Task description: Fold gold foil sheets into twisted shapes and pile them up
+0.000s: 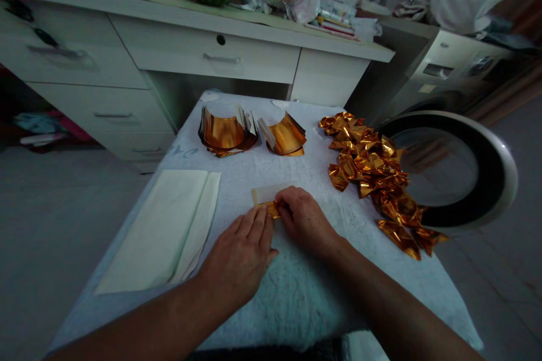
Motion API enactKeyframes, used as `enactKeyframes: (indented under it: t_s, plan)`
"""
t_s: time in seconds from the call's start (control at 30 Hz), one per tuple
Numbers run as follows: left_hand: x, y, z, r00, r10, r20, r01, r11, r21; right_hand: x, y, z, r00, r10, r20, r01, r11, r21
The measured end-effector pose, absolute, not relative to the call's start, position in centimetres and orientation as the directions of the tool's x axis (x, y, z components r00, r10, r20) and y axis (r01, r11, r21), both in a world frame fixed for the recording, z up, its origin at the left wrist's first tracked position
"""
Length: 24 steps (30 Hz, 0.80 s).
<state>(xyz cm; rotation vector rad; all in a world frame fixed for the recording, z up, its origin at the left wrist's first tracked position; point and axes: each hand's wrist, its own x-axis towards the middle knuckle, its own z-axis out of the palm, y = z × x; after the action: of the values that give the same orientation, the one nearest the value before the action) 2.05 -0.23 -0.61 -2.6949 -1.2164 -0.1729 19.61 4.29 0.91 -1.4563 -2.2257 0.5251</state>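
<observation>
Left of one heap of foil pieces (359,162) are two curved foil stacks (224,132) and one pale paper pile (156,231); right of it, one round door (491,175).

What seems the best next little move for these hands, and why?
Probably roll the gold fold onward over the pale flap: that flap lies flat beyond it, the left hand's fingers rest on the fold, and the right hand's fingertips are at its right end.
</observation>
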Motion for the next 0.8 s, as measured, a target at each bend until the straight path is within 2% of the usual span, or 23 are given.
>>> enactKeyframes:
  t_s: [0.23,0.53,0.8]
  plan:
    - [0.9,-0.6,0.4,0.639,0.751,0.167,0.767,-0.637,-0.069,19.1,4.2,1.2,-0.346,0.933,0.1,0.809,0.351,-0.472]
    - [0.6,-1.0,-0.6,0.659,0.713,0.238,0.752,-0.637,-0.17,17.8,3.8,1.6,-0.291,0.955,0.053,0.891,0.291,-0.349]
    - [0.6,-0.3,0.4,0.697,0.691,0.192,0.717,-0.681,-0.151,18.4,3.4,1.4,-0.273,0.959,0.073,0.899,0.281,-0.336]
